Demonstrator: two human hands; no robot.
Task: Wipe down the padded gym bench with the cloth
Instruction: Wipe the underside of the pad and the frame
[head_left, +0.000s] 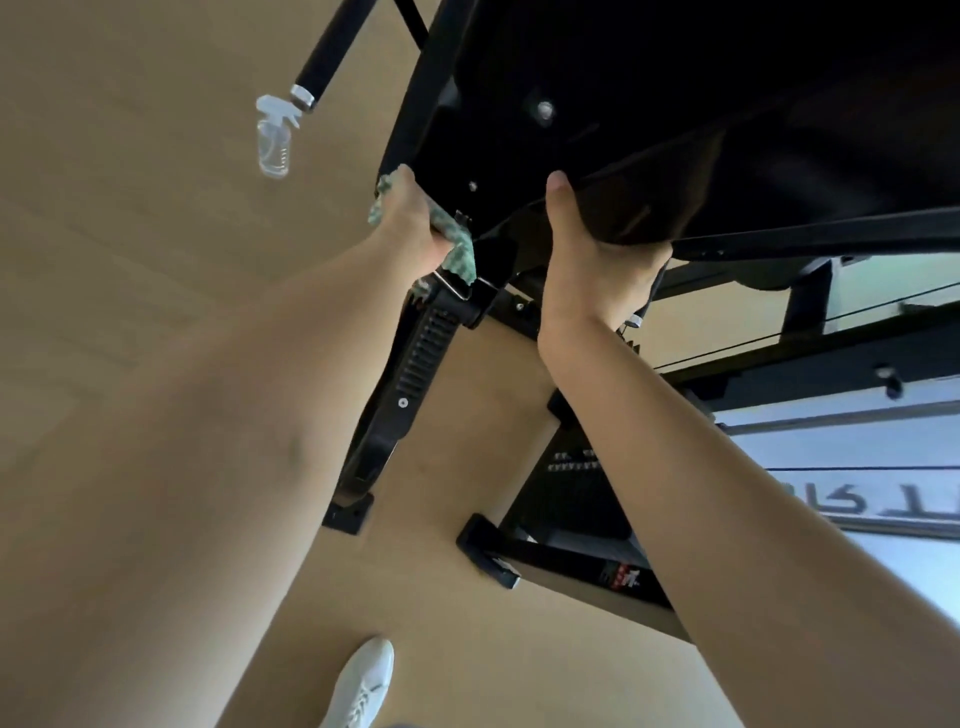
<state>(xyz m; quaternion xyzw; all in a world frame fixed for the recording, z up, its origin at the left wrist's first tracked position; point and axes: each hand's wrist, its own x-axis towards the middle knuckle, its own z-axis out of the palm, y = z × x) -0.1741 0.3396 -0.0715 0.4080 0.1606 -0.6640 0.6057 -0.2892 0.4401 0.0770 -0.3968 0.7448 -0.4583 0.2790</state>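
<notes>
The black padded gym bench (649, 104) fills the upper right of the head view, its near end close to me. My left hand (415, 218) grips the bench's left edge with a green patterned cloth (460, 247) bunched under the palm. My right hand (597, 244) clasps the near end of the pad, thumb up against its face and fingers wrapped underneath. The rest of the cloth is hidden by my hand.
A clear spray bottle (274, 137) stands on the tan wooden floor at upper left beside a black foam-covered bar (332, 52). The bench's black frame and adjustment ladder (421, 353) reach down to floor feet. My white shoe (363, 686) is at the bottom. Glass panels are at right.
</notes>
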